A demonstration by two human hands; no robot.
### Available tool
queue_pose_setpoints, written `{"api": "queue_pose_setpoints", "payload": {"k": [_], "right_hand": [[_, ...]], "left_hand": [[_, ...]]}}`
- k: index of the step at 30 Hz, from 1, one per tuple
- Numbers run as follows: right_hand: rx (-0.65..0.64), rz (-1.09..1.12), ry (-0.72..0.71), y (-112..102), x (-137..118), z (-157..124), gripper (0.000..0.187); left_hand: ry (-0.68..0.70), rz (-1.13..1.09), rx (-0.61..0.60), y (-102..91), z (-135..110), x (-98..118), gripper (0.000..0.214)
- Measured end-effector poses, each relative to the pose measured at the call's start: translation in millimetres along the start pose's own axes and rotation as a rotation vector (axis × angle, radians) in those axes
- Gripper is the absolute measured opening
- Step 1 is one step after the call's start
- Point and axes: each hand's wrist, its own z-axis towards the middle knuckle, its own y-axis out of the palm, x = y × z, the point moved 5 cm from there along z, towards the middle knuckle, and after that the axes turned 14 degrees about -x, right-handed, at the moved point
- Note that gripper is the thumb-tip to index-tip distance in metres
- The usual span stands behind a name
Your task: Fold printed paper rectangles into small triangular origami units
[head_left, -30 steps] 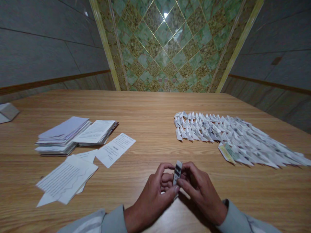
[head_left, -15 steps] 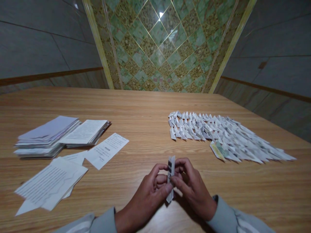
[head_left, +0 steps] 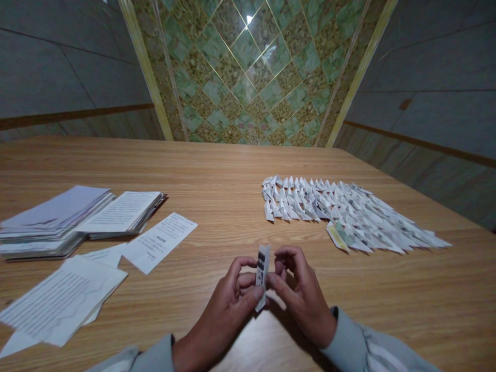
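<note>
A narrow folded paper strip (head_left: 261, 266) with dark print stands nearly upright in front of me. My left hand (head_left: 236, 299) pinches it, thumb across the near face and fingers curled behind. On the other side, my right hand (head_left: 300, 292) has its thumb tip at the strip's right edge, its index finger bent and apart from the paper. The lower fingers of my right hand are partly hidden, close behind the strip.
Rows of small folded paper pieces (head_left: 349, 217) lie at the right, one with a yellow-green face (head_left: 338, 236) at the near side. At the left are stacked papers (head_left: 54, 212), a smaller printed stack (head_left: 120, 212), a single printed slip (head_left: 160, 243) and loose lined sheets (head_left: 65, 299).
My right index finger has lifted away from the strip, and the strip's printed face has turned more toward me. The whole view has shifted slightly, so things appear further left.
</note>
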Motion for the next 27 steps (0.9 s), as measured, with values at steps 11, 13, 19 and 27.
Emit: {"api": "queue_pose_setpoints", "payload": {"k": [11,13,19,27], "right_hand": [[-0.159,-0.016,0.023,11,-3,-1,0.007],[-0.171,-0.004,0.036,11,-2,0,0.009],[-0.179,0.054,0.056,12,0,1,0.014],[-0.167,0.002,0.048,11,1,0,0.009]], "left_hand": [[0.024,0.359,0.060,-6.0,0,9,0.021],[0.020,0.363,0.052,-5.2,0,8,0.020],[0.005,0.364,0.030,-5.7,-1,3,0.018],[0.001,0.296,0.035,-4.1,1,5,0.017]]}}
